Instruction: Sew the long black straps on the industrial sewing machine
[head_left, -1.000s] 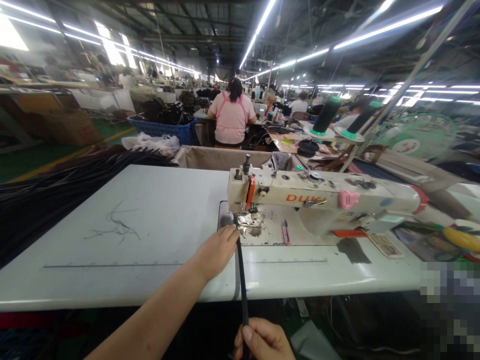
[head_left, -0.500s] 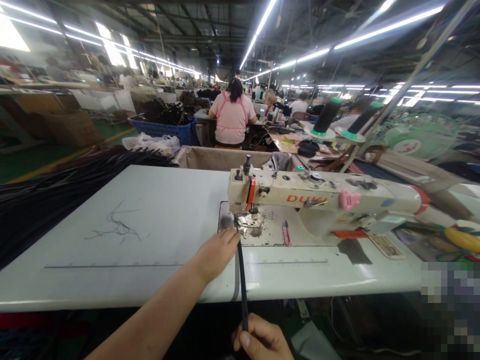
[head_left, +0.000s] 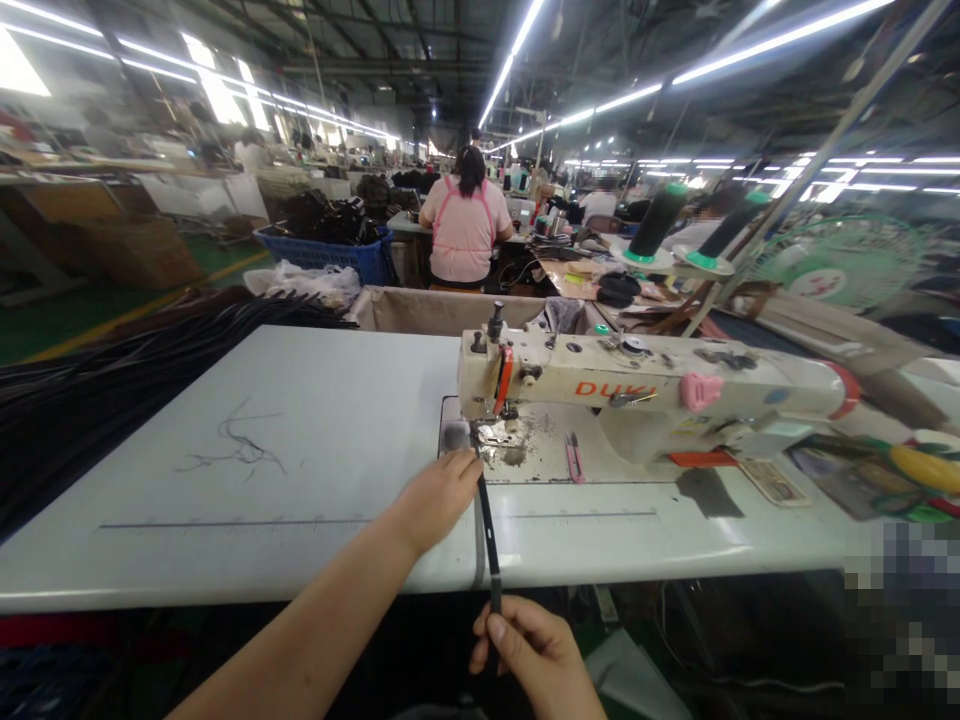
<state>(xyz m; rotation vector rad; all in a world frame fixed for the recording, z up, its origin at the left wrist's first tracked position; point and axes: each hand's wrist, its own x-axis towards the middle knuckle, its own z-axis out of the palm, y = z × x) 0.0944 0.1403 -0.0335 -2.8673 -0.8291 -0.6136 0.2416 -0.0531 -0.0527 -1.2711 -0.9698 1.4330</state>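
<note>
A narrow black strap [head_left: 490, 530] runs from under the presser foot of the sewing machine [head_left: 547, 375], across the table's front edge and down. My left hand [head_left: 442, 492] is closed over the strap just in front of the needle area, its fingers together. Below the table edge, my right hand [head_left: 529, 640] pinches the strap between thumb and fingers, keeping it fairly straight. A small light mark shows on the strap between the hands. Pink-handled thread snips [head_left: 574, 460] lie on the machine bed, right of the needle. The strap's end under the foot is hidden.
Loose thread scraps [head_left: 240, 447] lie on the white tabletop [head_left: 337, 400]. A heap of black straps [head_left: 150, 370] hangs by its left edge. Black thread cones [head_left: 657, 225] and a green fan [head_left: 832, 270] stand at right. Ahead, a person in pink [head_left: 466, 225] sits beyond a fabric-lined bin [head_left: 412, 312].
My right hand has moved up, nearer the table edge, still pinching the strap. The light mark on the strap now shows higher, closer to my left hand, which stays by the needle.
</note>
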